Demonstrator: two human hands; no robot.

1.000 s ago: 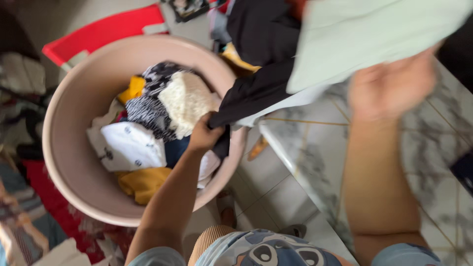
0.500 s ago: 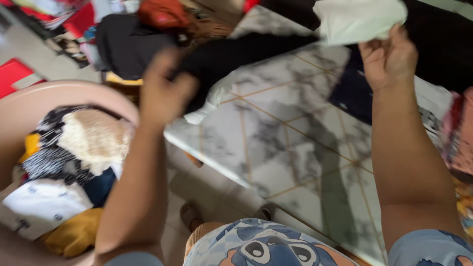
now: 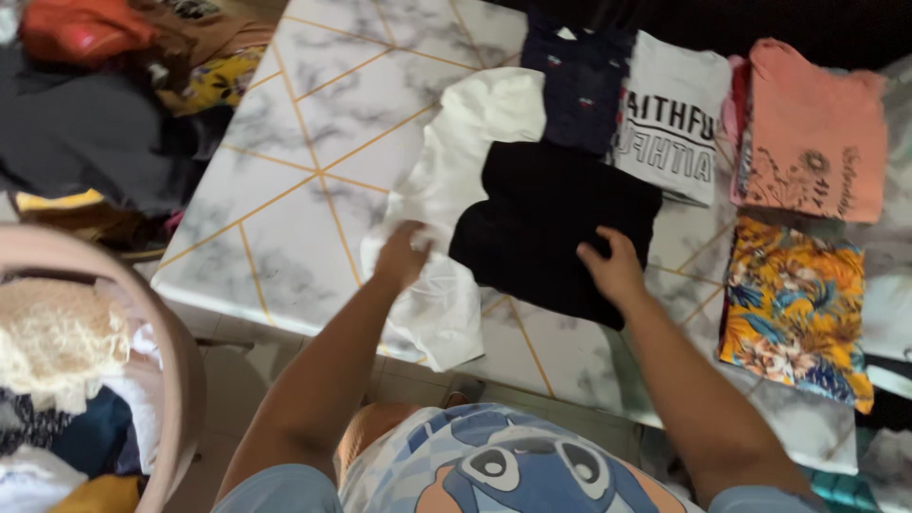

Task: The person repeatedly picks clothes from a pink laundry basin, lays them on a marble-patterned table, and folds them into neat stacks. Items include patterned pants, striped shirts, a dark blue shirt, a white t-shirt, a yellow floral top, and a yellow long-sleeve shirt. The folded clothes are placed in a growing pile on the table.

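The black cloth garment lies flat on the white marble-patterned worktop with gold lines, overlapping a white cotton garment. The right hand presses open-palmed on the black cloth; the left hand rests on the white one, its fingers blurred. Smoothing outward from the middle would keep creases out. Folded tops sit alongside; a round beige plastic laundry basket stands on the floor.

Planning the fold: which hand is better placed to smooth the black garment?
Probably the right hand: it already rests on the black garment, while the left hand lies on the white garment beside it.
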